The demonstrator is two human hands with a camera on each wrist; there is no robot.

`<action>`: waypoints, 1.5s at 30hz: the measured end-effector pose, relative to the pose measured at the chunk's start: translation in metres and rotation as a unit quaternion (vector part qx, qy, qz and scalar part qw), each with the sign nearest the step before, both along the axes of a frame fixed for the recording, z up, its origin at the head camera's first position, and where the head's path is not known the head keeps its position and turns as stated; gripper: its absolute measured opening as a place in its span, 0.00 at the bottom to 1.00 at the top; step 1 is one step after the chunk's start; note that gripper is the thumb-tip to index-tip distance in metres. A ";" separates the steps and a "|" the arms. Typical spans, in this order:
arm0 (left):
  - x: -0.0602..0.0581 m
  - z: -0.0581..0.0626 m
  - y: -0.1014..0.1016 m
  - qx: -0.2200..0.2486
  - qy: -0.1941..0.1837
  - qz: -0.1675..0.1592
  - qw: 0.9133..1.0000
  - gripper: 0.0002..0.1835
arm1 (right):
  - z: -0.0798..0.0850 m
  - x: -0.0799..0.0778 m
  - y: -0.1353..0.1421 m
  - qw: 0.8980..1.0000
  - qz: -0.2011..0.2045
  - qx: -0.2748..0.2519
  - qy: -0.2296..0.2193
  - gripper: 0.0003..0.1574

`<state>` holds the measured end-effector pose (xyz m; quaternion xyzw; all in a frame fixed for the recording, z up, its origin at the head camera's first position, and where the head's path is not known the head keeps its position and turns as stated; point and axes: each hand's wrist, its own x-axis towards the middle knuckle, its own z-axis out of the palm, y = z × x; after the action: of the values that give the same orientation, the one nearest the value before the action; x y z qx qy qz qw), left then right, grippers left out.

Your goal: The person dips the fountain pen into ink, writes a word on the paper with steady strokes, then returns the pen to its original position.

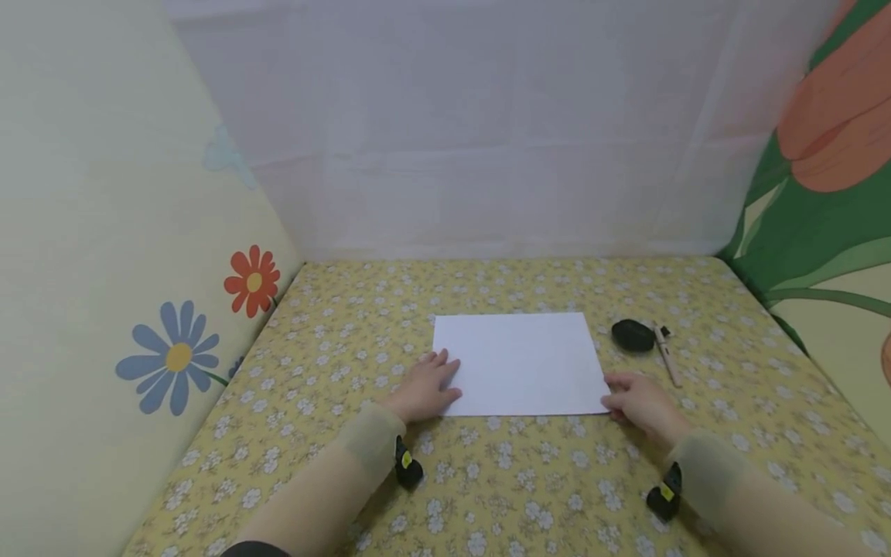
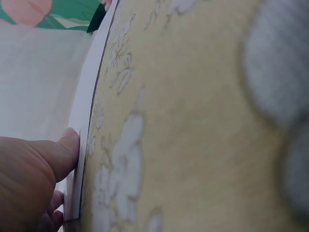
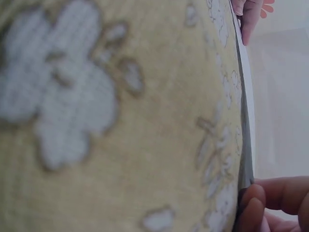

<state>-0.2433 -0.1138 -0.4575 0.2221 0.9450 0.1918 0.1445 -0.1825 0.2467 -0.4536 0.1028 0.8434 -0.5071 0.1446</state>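
While the left hand [image 1: 421,388] rests, fingers extended, on the left edge of the paper [image 1: 524,363], the right hand [image 1: 646,405] pinches its right edge by the near corner; the paper lies blank on the cloth [image 1: 511,473]; laying-out appears done, release remaining.

Flowered walls [image 1: 90,232]; creased pale backdrop [image 1: 501,131]

We can read no text, label, brand, number or sign in any of the three views. The yellow patches on the two black wrist devices, one on the left strap [image 1: 407,459] and one on the right strap [image 1: 667,493], are too small for us to make out any mark on them. We also read no lettering on the sheet of paper [image 1: 518,363], and cannot tell whether the pen [image 1: 668,358] bears print.
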 end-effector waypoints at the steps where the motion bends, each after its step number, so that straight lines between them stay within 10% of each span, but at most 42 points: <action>1: 0.000 0.000 0.000 -0.001 0.001 -0.001 1.000 0.32 | 0.000 0.000 0.000 1.000 0.000 0.000 0.000 0.33; 29: -0.001 -0.003 0.002 -0.070 0.009 -0.104 0.992 0.41 | 0.000 0.001 0.002 0.998 0.012 0.064 -0.005 0.34; 38: 0.002 -0.003 0.000 -0.079 0.011 -0.103 0.992 0.41 | 0.017 -0.001 0.026 0.976 0.134 0.170 0.037 0.37; 45: 0.002 -0.004 0.000 -0.070 0.014 -0.103 0.992 0.41 | 0.028 -0.004 0.047 0.968 0.124 0.209 0.062 0.30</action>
<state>-0.2409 -0.1136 -0.4612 0.3102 0.9303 0.1057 0.1651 -0.1860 0.2939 -0.4260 -0.0068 0.9441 -0.3033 0.1289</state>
